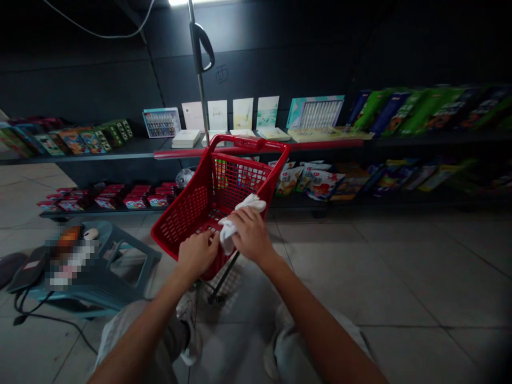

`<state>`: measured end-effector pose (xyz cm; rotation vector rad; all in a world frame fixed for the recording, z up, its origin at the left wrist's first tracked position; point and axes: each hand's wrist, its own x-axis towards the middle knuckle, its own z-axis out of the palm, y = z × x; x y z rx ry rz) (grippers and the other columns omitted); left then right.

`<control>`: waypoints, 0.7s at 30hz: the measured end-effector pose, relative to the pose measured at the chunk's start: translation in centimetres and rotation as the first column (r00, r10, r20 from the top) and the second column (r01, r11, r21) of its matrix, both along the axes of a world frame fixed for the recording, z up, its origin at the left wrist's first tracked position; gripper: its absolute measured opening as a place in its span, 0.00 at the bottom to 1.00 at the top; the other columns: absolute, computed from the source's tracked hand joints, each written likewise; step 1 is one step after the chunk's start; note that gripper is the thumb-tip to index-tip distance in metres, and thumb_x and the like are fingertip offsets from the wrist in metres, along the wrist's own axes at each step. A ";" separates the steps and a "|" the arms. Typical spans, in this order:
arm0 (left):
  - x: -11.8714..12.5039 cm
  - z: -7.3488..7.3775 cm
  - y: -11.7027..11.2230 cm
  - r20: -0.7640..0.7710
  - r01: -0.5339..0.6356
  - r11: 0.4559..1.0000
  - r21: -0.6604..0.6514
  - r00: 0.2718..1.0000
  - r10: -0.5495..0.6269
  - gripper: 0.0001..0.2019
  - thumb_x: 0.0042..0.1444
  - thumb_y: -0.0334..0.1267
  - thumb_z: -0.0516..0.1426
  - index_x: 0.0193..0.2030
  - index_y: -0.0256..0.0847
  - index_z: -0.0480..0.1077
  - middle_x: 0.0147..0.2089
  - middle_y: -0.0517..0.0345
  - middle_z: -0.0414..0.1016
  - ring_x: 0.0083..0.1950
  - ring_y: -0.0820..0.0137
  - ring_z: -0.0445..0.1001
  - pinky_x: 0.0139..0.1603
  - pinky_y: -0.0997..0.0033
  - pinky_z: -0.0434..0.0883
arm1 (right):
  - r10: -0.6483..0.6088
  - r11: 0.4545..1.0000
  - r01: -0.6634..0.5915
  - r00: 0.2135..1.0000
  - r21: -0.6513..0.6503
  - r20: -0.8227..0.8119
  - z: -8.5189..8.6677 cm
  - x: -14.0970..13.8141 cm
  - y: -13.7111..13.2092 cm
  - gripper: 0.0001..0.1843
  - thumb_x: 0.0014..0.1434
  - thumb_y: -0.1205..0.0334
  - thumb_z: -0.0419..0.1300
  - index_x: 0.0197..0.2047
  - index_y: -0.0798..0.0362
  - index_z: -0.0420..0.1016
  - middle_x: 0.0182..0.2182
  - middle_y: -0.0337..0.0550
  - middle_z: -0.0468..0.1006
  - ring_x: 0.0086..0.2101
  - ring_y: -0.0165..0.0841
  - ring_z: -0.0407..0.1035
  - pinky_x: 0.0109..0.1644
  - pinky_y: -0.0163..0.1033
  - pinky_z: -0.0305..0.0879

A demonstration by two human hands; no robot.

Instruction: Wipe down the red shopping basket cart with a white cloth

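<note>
Two hands, one cloth, one basket

A shop: shelves w/ packaged goods, sketch pads, plus red shopping cart.

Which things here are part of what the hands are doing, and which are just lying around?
In use: basket, cloth, left hand gripping its rim, right hand holding the cloth.
Lying about: stool, cards on the shelf, packets, red boxes.
</note>
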<state>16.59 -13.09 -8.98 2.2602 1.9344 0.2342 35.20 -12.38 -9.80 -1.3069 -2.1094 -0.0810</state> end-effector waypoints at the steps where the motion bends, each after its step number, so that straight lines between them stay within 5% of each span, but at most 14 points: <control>1: 0.7 -0.4 -0.7 0.006 0.027 0.999 0.044 1.000 -0.027 0.24 0.68 0.57 0.45 0.39 0.47 0.77 0.38 0.44 0.81 0.39 0.55 0.80 0.42 0.59 0.70 | -0.061 0.998 0.061 0.997 0.001 -0.036 0.1 1.0 0.8 0.15 0.62 0.66 0.57 0.51 0.53 0.76 0.48 0.51 0.77 0.53 0.46 0.62 0.64 0.51 0.53; 4: 1.6 -2.0 -1.6 0.041 0.068 0.978 0.200 0.996 -0.077 0.16 0.67 0.52 0.50 0.41 0.46 0.73 0.39 0.46 0.80 0.38 0.60 0.79 0.37 0.65 0.67 | -0.152 0.988 0.153 0.984 -0.003 -0.087 0.1 3.0 2.6 0.16 0.62 0.68 0.55 0.51 0.53 0.77 0.49 0.51 0.77 0.53 0.47 0.61 0.63 0.51 0.55; 8: 0.6 -3.6 -0.7 0.077 0.149 0.967 0.207 0.983 -0.168 0.11 0.67 0.47 0.52 0.40 0.46 0.70 0.39 0.51 0.79 0.39 0.63 0.78 0.39 0.67 0.67 | -0.147 0.989 0.149 0.986 0.017 -0.072 -0.5 2.9 3.1 0.18 0.61 0.70 0.55 0.52 0.53 0.76 0.51 0.52 0.76 0.56 0.48 0.60 0.65 0.52 0.54; 17: -1.7 -3.2 1.5 0.102 0.214 0.953 0.216 0.965 -0.240 0.12 0.68 0.46 0.50 0.37 0.45 0.69 0.38 0.53 0.78 0.39 0.64 0.77 0.42 0.68 0.67 | 0.084 0.995 -0.081 0.995 0.054 -0.050 -0.7 0.3 2.0 0.21 0.62 0.61 0.60 0.58 0.54 0.73 0.56 0.51 0.73 0.60 0.45 0.59 0.71 0.52 0.51; 21: -2.6 -3.0 1.8 0.123 0.217 0.953 0.211 0.961 -0.246 0.16 0.69 0.49 0.49 0.35 0.45 0.69 0.37 0.53 0.79 0.38 0.66 0.77 0.42 0.69 0.67 | 0.062 0.997 -0.060 0.997 0.044 -0.039 -0.5 -0.1 1.9 0.16 0.67 0.57 0.58 0.55 0.53 0.75 0.52 0.51 0.75 0.57 0.45 0.62 0.67 0.53 0.55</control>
